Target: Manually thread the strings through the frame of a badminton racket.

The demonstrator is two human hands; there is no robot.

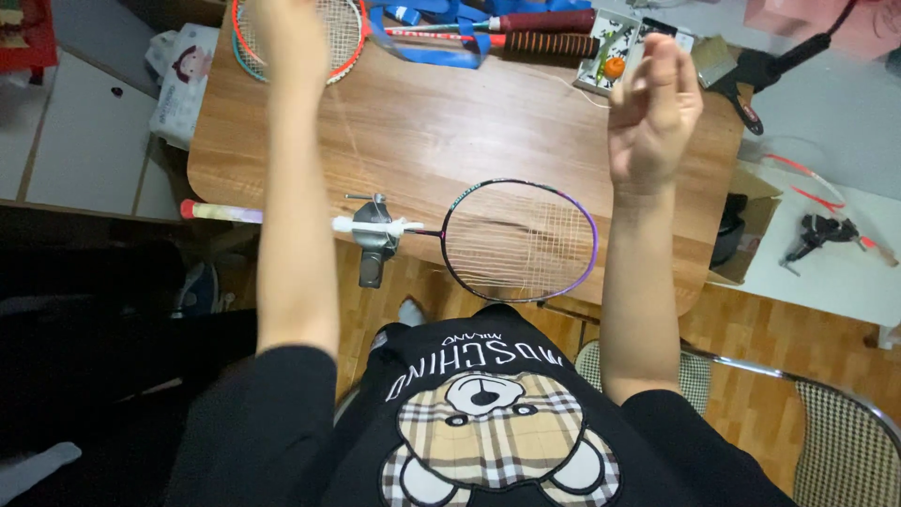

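Both arms are reaching up over the wooden table (441,122), and a thin string (577,86) is running faintly across the tabletop, seemingly from the racket (519,239) up toward the right hand (654,111). The right hand is sitting at 1 o'clock from the racket head, fingers loosely curled and pinched together as if gripping the string, though the string at the fingers is too thin to confirm. The left hand (293,38) is up at 11 o'clock, partly cut by the frame edge and blurred, so I cannot tell whether it is closed or released; it is hovering in front of a second racket (343,28) with an orange rim. The main racket is lying flat near the table's front edge, black and purple frame, head pointing to 3 o'clock, shaft held in a small metal clamp (375,239) at 9 o'clock of the head, pale handle (221,212) sticking out past the table's left edge. Judging from this, pulling string through is going best with both hands keeping even tension, drawing straight and high so the slack is not snagging on the clamp or kinking at the frame holes. Risk looks like the loose string catching the 2 spare handles (549,33) and blue strap (441,47) at 12 o'clock, or the small parts box (615,56) just beside the right hand.
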